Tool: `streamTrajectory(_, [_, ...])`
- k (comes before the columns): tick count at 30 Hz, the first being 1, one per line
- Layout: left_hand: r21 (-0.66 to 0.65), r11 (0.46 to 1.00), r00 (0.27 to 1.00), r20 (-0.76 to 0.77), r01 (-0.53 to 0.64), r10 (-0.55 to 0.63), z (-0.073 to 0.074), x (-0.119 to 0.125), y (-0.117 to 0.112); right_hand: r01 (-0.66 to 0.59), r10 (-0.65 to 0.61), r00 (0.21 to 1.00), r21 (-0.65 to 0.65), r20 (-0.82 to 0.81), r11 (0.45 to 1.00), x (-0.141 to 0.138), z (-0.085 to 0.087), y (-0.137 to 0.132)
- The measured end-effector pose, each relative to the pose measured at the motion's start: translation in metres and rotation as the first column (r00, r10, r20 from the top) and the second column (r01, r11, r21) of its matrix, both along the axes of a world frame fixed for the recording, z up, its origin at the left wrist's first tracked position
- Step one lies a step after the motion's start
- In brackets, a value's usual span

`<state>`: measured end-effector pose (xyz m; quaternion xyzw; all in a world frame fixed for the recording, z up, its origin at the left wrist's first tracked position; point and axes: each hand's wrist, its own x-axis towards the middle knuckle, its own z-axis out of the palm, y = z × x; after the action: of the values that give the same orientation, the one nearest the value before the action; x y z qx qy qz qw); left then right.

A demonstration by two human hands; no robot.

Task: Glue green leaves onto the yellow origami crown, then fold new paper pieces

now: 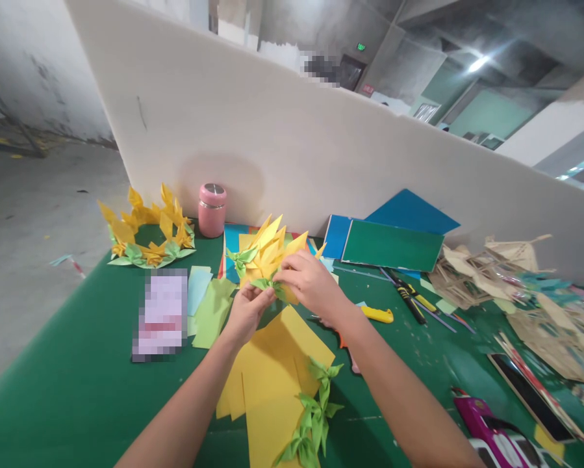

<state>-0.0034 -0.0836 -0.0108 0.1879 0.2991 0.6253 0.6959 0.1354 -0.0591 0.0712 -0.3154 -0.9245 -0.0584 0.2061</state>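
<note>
Both my hands are closed in a pinch over the middle of the table. My left hand (249,313) grips the lower edge of a green folded paper leaf (263,283). From the other side, the fingers of my right hand (316,279) pinch the same leaf. Just behind it stands a cluster of yellow folded paper petals (265,250), with another green leaf (243,259) at its left side. Whether the held leaf touches the cluster, I cannot tell. Below my hands lie yellow paper sheets (267,377), and several joined green folded leaves (314,416) rest on their right part.
A yellow-and-green paper crown (150,244) and a pink flask (212,211) stand back left. Green paper sheets (214,312) lie left of my hands. To the right are a yellow-handled cutter (377,314), pliers (408,300), a purple tool (486,422) and brown paper models (467,273). A white partition (272,143) rises behind.
</note>
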Motion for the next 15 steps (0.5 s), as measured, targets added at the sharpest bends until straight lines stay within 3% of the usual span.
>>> streamTrajectory(6, [-0.003,1.000,1.000,-0.003,0.003,-0.003,-0.0016,-0.0005,0.0003,0.020,-0.028,0.994,0.076,0.107,0.997,-0.0050,0.0008,0.0041])
streamTrajectory(15, [-0.011,1.000,1.000,0.002,-0.004,0.004,0.0037,-0.0017,-0.0009,0.126,-0.138,0.986,0.122,0.098,0.984,-0.0080,-0.0024,0.0042])
